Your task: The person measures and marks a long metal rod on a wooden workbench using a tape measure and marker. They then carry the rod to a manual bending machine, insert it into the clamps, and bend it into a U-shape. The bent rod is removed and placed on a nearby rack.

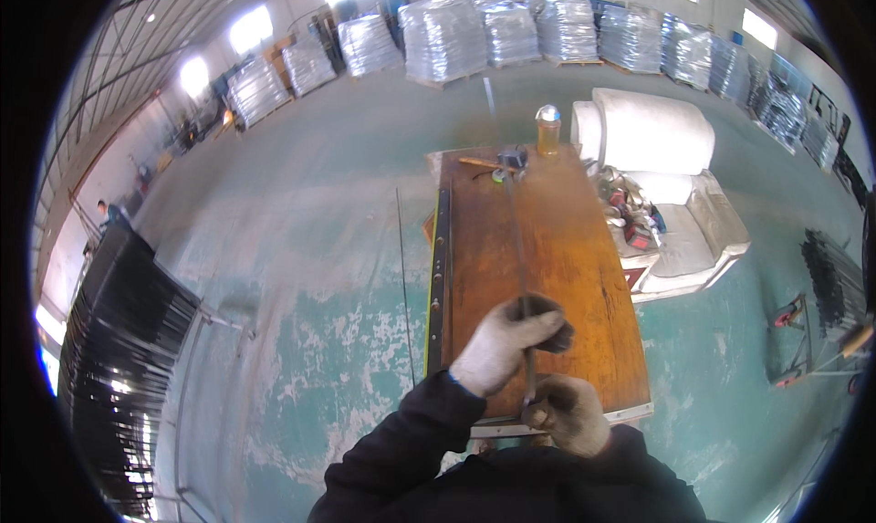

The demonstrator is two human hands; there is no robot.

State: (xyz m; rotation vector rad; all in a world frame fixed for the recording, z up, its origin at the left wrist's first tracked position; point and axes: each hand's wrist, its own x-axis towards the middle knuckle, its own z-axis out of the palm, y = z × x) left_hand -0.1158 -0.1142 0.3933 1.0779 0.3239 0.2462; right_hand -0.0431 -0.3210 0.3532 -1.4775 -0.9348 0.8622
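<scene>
Right now I have both hands on one long, thin, grey strip that looks like metal (517,235). My left hand (511,340), in a dirty white glove, pinches it between thumb and fingers, part of the way up. My right hand (570,413), in a glove too, curls its fingers around the near end, close to my body. The strip runs away from me over the brown wooden bench (584,267), toward a dark, blocky thing (514,159) with a brown wooden handle (477,162) near it. I can't tell just where the far tip stops, or if it touches the wood. A clear bottle of yellow stuff (547,138) stands by the far edge. I think the step in hand is holding the strip straight along the bench. To me, the next move calls for a snug grip and slow, even hands, so the long end doesn't bump the bottle.
</scene>
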